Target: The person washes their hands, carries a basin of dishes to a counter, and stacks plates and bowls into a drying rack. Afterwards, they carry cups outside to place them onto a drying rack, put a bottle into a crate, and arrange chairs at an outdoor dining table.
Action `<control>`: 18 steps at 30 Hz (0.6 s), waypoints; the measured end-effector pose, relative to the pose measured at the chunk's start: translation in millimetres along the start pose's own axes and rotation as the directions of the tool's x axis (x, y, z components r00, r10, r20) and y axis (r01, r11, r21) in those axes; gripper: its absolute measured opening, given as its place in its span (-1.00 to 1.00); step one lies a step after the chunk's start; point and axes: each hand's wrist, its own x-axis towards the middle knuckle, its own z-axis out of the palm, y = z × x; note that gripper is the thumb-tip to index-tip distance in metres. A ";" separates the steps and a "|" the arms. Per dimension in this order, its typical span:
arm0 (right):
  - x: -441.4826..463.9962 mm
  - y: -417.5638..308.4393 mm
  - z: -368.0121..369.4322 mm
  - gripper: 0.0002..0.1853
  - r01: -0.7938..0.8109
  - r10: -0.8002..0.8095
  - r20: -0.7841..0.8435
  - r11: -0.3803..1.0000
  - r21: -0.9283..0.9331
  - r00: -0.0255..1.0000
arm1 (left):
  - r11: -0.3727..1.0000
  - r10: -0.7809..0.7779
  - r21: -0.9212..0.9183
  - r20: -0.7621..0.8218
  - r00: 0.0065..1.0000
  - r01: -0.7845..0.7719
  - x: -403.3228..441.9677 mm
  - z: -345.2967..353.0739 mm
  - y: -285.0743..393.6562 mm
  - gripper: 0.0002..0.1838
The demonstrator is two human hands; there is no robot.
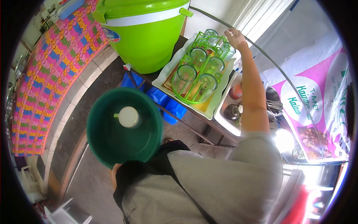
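Observation:
Far out to the right, my right hand point(235, 39) has its fingers curled at a clear drinking glass point(229, 51) at the back corner of a green wire glass rack point(194, 98). Several more glasses stand upside down on the rack, among them a large one point(185, 76) in front. The rack sits on a white scalloped tray point(164, 80). Low at my left side, my left hand point(114, 174) grips the near edge of a dark green basin point(93, 143), its fingers mostly hidden. Inside the basin is a white mug point(128, 117) with a green handle.
A lime green lidded bucket point(149, 44) with a spigot stands left of the tray. Right of the tray, a white container point(222, 108) holds jars. Metal utensils point(274, 102) and a pink-white printed sack point(309, 104) lie beyond my arm. A patterned cloth point(59, 74) covers the left counter.

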 end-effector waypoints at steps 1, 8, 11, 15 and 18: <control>5.5 -8.3 -4.6 -0.41 0.005 -0.005 -0.002 1.000 0.001 1.000 | 1.000 -0.002 -0.002 -0.009 1.000 0.002 -0.7 0.6 -0.5 -0.77; 54.1 -75.3 -30.9 -0.29 -0.086 0.013 0.432 0.985 0.149 0.902 | 0.999 -0.048 -0.009 -0.080 0.996 0.047 -4.6 3.6 -0.9 -0.77; 55.4 -82.3 -48.7 -0.32 -0.139 -0.044 0.613 0.959 0.247 0.789 | 0.999 -0.023 -0.045 -0.068 0.997 0.020 -10.6 9.8 8.1 -0.77; 56.5 -84.3 -53.2 -0.35 -0.269 0.000 0.676 0.917 0.294 0.737 | 1.000 0.007 -0.025 -0.045 0.999 -0.008 -10.1 6.7 -2.4 -0.76; 53.7 -85.1 -43.7 -0.36 -0.092 -0.037 0.563 0.976 0.199 0.825 | 0.974 -0.040 -0.224 0.010 0.999 0.041 -16.3 13.5 4.3 -0.76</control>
